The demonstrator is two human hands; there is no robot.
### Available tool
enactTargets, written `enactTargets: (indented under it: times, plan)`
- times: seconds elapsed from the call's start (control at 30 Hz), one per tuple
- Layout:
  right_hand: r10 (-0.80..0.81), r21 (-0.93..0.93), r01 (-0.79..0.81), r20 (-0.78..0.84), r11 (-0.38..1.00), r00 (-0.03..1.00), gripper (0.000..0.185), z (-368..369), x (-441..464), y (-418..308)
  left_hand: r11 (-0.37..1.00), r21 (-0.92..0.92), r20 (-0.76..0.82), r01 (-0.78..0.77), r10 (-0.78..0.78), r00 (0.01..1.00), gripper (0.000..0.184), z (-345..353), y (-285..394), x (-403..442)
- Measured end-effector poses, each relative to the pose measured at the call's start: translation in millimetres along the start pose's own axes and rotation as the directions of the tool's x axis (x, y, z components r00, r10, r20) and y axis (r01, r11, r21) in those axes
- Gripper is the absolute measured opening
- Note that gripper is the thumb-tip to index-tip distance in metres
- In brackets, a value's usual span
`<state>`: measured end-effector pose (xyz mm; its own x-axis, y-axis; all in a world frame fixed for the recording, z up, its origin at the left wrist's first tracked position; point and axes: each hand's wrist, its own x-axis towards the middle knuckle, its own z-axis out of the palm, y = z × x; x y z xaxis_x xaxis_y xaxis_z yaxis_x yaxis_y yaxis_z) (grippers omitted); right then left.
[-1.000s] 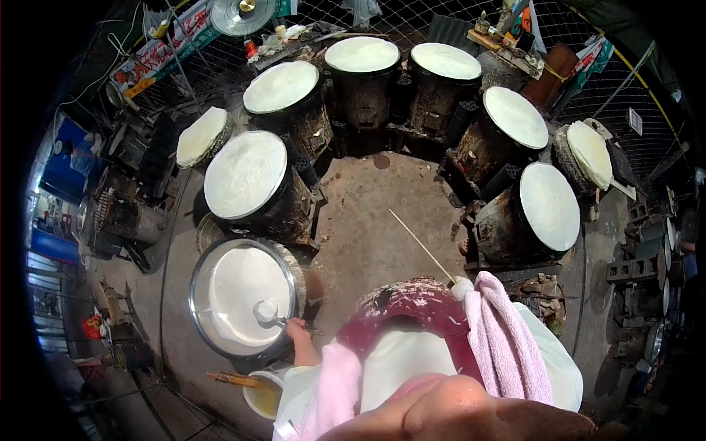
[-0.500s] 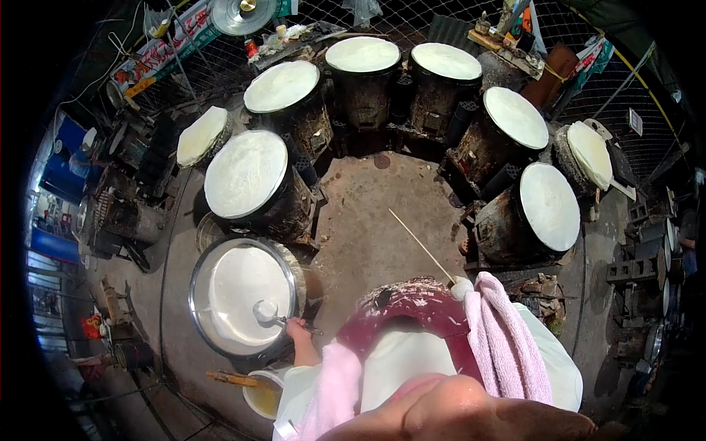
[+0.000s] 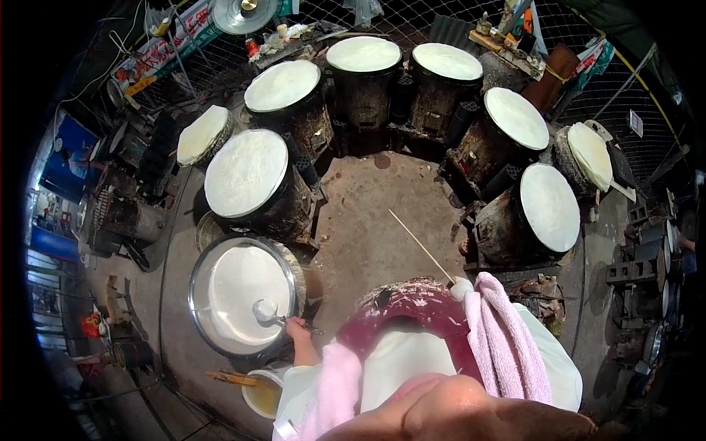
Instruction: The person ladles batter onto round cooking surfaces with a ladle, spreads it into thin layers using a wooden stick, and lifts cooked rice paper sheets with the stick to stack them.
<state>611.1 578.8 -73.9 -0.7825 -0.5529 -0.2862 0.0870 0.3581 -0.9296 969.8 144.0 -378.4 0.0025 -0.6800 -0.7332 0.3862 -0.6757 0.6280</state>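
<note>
My left hand is closed round the handle of a metal ladle, whose bowl rests in the white batter of a large metal basin. A thin wooden stick points up and left from my right hand, which looks white-covered and sits beside a pink towel; its fingers are closed on the stick's lower end. Just below the basin stands a small tub of yellowish liquid, with a wooden piece lying across its rim.
Several drum-shaped stoves curve round the bare floor, among them a near left one topped by a round white sheet and a near right one. White sheets lie on rests at far left and far right.
The ladle and both hands have hardly moved. In the far left background, a person near the blue panel has shifted.
</note>
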Motion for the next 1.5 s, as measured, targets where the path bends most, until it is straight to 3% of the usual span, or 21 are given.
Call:
enactTargets:
  times: [0.2, 0.4, 0.67, 1.13, 1.33, 1.5]
  plan:
    - [-0.034, 0.078, 0.034, 0.0, 0.996, 0.999, 0.014, 2, -1, 5, 1.0, 0.012, -0.008, 0.002, -0.002, 1.0, 0.029, 2, 2, -4]
    - [-0.032, -0.079, 0.033, 0.005, 0.996, 0.999, 0.014, -4, 4, 19, 0.999, 0.023, 0.002, -0.025, 0.025, 1.0, 0.03, 1, 1, -3]
    - [0.009, 0.228, -0.002, -0.03, 0.974, 0.999, 0.012, 0, 1, 24, 1.0, 0.011, 0.003, 0.003, -0.003, 1.0, 0.031, 1, 0, -1]
    - [-0.059, 0.209, 0.054, 0.017, 0.976, 0.998, 0.011, -4, 6, 35, 0.994, 0.106, -0.012, 0.033, -0.032, 0.999, 0.035, 7, 6, -17]
    - [-0.064, 0.193, 0.059, 0.022, 0.98, 0.998, 0.012, -4, 7, 33, 1.0, -0.003, -0.037, 0.0, 0.0, 0.999, 0.035, 8, 3, -12]
    - [-0.075, 0.178, 0.068, 0.032, 0.982, 0.997, 0.013, -4, 6, 33, 1.0, 0.022, -0.048, -0.009, 0.01, 0.999, 0.036, 12, 6, -19]
